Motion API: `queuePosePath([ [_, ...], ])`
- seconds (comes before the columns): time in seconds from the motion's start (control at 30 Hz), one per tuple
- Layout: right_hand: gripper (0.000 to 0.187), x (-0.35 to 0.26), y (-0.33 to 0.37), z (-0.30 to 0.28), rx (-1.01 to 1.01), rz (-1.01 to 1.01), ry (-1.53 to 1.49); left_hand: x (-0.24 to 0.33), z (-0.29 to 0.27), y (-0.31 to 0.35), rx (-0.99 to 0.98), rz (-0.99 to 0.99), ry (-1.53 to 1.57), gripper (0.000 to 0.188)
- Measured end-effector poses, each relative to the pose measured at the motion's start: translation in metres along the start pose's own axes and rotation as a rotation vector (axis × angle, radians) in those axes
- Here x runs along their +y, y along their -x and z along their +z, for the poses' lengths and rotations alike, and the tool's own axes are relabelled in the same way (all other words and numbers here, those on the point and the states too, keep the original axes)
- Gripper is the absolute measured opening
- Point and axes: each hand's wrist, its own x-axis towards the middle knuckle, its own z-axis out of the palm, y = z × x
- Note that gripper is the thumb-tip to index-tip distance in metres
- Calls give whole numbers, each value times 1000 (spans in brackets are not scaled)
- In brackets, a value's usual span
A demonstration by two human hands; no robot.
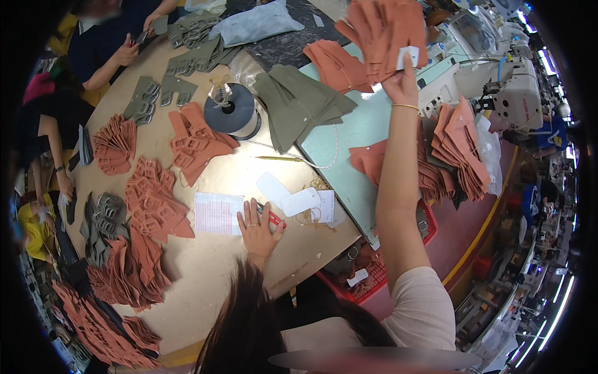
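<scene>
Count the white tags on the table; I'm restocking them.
2: one tag above the left hand, another tag right of it. The fabric piles may hide more.

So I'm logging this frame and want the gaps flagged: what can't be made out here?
- Head view: right hand lifts an orange fabric stack; the top edge crops it.
- Left hand covers most of a red tool; its kind is unclear.
- Red basket: the table edge hides its contents.

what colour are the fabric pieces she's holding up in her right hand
Rust orange, or terracotta. The fabric pieces raised in the right hand show best in the head view.
</scene>
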Motion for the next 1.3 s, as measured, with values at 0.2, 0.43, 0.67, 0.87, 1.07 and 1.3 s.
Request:
queuePosePath([
  [0.2,38,68,-7,-18,237,221,193,-1,-1,0,-17,6,2,66],
  [0.43,45,101,-25,-26,324,47,99,0,-1,1,-30,-18,16,65],
  [0.67,48,94,-33,-17,366,141,77,1,-3,0,-13,-10,19,65],
  [0.87,48,91,-39,-4,178,-66,110,0,-3,0,-55,-15,-28,66],
  [1.07,40,20,30,38,-91,-59,150,1,1,1,13,15,-22,68],
  [1.3,42,-96,257,-5,-72,-58,266,1,4,3,99,44,-30,70],
])
